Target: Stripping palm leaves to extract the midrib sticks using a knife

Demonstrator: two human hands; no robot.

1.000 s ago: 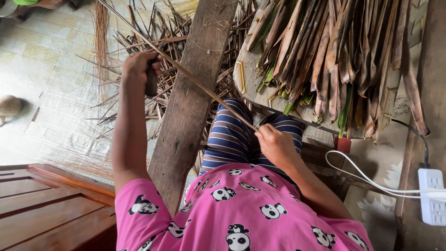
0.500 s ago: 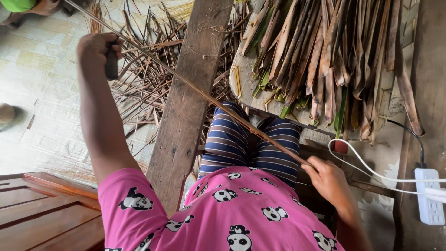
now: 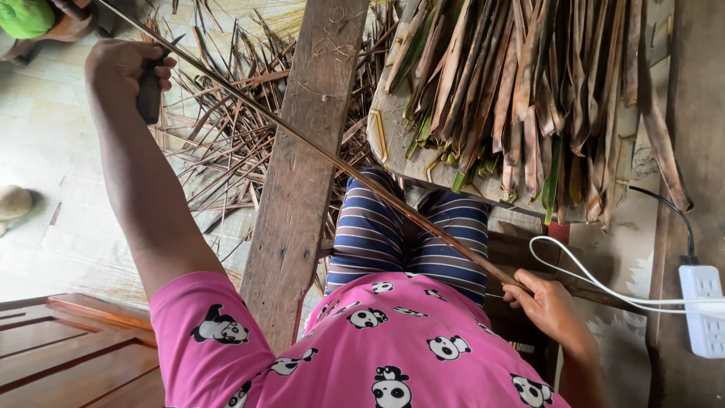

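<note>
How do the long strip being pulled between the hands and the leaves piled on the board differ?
The long strip is a single thin brown stick, stretched taut from the left hand to the right hand; the piled leaves are many, broad and flat, lying loose on the board. The strip is uniformly brown; the leaves still show green at their lower ends. Both look like dried plant material.

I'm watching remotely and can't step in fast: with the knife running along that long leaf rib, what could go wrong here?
1. The left hand grips a dark-handled knife against the taut leaf rib; a slip could send the blade toward the arm or the striped lap.
2. The right hand pinches the rib's end; a hard pull might snap it or cut the fingers.
3. The white cable lies close beside that hand and may snag.
</note>
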